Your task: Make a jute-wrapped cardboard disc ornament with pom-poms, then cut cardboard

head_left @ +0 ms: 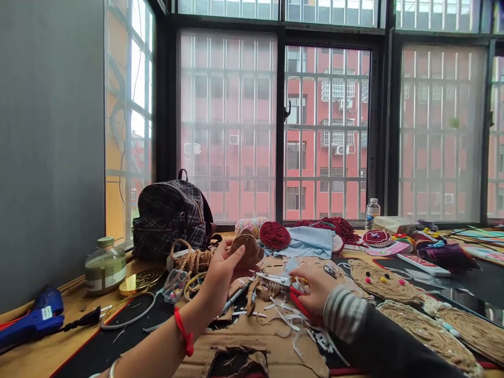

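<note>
My left hand, raised over the middle of the table, pinches a rounded brown cardboard piece between thumb and fingers. Its edge looks uneven. A pair of scissors with red handles is in my right hand, the blades pointing left, just below the cardboard piece. Whether the blades touch it I cannot tell. Beneath both hands lies a torn cardboard sheet with a ragged hole near the front. White strips and paper scraps are strewn on it.
At left stand a black plaid backpack, a glass jar and a blue glue gun. Coiled rope and dark red yarn lie further back. Several coiled-twine pieces and a white remote are at right.
</note>
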Action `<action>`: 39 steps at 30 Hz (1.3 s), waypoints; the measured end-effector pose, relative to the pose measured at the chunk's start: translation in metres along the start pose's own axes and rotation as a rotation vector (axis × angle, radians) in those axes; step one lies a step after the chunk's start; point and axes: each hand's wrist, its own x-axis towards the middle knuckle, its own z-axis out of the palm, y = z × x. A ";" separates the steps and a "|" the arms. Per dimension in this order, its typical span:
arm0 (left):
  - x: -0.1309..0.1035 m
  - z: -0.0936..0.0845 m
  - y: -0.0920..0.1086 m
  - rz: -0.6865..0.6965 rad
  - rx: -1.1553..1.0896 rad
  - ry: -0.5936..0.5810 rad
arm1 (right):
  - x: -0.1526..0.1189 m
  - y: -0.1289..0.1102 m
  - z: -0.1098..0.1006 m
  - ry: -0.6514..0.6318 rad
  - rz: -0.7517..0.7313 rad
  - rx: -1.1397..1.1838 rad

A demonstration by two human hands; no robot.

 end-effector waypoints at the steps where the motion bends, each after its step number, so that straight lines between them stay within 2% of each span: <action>1: 0.000 0.000 -0.001 -0.020 -0.036 -0.015 | 0.000 0.001 0.001 -0.023 0.011 -0.013; 3: -0.001 0.001 -0.004 -0.049 -0.097 -0.035 | 0.001 0.000 -0.002 -0.050 0.040 -0.065; 6: -0.002 0.003 -0.010 -0.070 -0.094 -0.030 | 0.003 -0.006 -0.010 0.036 0.022 -0.068; 10: -0.008 0.011 -0.017 -0.054 -0.040 -0.001 | 0.004 -0.019 -0.012 0.134 -0.025 0.303; 13: -0.011 0.019 -0.023 -0.077 -0.030 -0.073 | 0.004 -0.028 -0.007 0.145 -0.109 0.579; 16: -0.009 0.023 -0.032 -0.163 0.004 -0.145 | 0.003 -0.032 -0.005 0.161 -0.171 0.673; 21: -0.004 0.021 -0.041 -0.232 0.072 -0.252 | 0.003 -0.034 -0.010 0.148 -0.112 0.681; 25: -0.005 0.018 -0.033 -0.189 0.087 -0.159 | 0.005 -0.024 -0.018 0.049 0.024 0.693; 27: -0.005 0.017 -0.030 -0.149 0.100 -0.113 | 0.006 -0.012 -0.025 0.030 0.093 0.513; 30: -0.003 0.014 -0.031 -0.134 0.109 -0.082 | 0.005 0.005 -0.035 0.123 0.144 0.068; 33: 0.000 0.013 -0.037 -0.172 0.126 -0.086 | 0.005 0.010 -0.036 0.045 0.233 -0.081; 36: 0.001 0.013 -0.043 -0.191 0.126 -0.115 | 0.006 -0.003 -0.028 0.031 0.114 0.104; 39: 0.000 0.013 -0.046 -0.212 0.109 -0.175 | 0.007 -0.020 -0.019 0.021 -0.086 0.484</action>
